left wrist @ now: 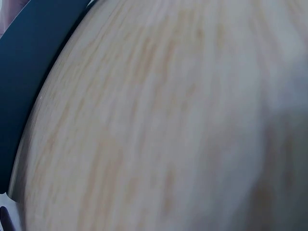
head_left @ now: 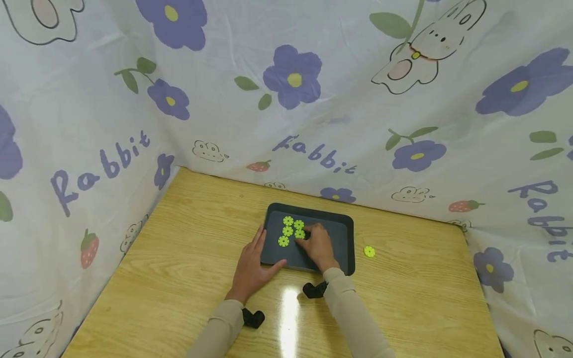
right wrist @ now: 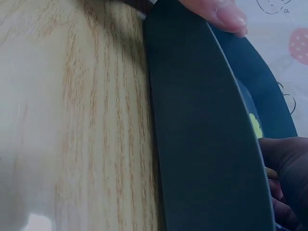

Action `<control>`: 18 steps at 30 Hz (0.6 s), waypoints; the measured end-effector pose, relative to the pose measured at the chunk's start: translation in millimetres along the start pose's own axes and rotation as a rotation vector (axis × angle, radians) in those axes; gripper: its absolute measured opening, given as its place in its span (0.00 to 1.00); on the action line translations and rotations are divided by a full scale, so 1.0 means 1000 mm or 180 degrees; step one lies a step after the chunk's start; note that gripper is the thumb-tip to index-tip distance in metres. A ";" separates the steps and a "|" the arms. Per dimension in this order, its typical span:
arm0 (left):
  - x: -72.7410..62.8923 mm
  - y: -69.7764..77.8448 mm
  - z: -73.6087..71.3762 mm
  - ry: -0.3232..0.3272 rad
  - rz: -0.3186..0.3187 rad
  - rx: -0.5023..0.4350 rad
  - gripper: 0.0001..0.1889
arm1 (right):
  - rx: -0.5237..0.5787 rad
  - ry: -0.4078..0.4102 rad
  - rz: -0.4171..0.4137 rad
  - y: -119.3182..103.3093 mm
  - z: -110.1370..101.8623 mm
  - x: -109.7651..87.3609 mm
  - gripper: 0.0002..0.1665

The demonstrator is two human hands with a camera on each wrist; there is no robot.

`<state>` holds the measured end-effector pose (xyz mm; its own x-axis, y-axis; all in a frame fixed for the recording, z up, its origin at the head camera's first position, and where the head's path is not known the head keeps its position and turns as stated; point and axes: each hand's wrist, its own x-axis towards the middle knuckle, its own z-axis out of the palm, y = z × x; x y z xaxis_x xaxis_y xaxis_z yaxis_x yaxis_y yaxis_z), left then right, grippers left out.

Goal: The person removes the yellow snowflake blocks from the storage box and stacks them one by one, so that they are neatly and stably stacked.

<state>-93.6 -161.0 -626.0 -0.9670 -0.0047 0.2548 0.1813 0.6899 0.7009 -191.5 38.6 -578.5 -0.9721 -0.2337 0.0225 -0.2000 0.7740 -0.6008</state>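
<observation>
A dark grey tray point(head_left: 286, 258) lies on the table with several yellow-green notched plastic discs point(head_left: 288, 231) in two columns on its left part. My left hand point(head_left: 252, 266) rests at the tray's near left corner, straight fingers along the left side and thumb on the front rim. Inside the tray, my right hand point(head_left: 319, 246) pinches the nearer disc point(head_left: 299, 233) of the right column between thumb and index finger. In the right wrist view the tray wall point(right wrist: 207, 125) hides most of the discs, and the left thumb point(right wrist: 228, 17) shows over the rim.
One more yellow-green disc point(head_left: 369, 251) lies on the wooden table point(head_left: 416, 298) to the right of the tray. A cloth with flowers and rabbits point(head_left: 313, 124) hangs behind the table and at both sides. Black wrist-worn devices point(head_left: 253, 318) sit at both cuffs.
</observation>
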 end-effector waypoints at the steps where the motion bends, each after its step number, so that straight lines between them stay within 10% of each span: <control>1: 0.000 0.000 0.000 -0.0003 -0.0001 0.0007 0.55 | 0.0007 0.0009 0.0013 0.000 0.001 0.000 0.26; 18: 0.000 0.003 -0.001 0.0064 0.0051 -0.0030 0.55 | 0.0162 0.0027 -0.0276 0.004 0.000 0.000 0.21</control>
<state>-93.3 -159.6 -623.8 -0.9601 -0.0084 0.2794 0.1985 0.6831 0.7028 -192.5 42.1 -581.0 -0.9524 -0.2935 0.0828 -0.2772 0.7202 -0.6360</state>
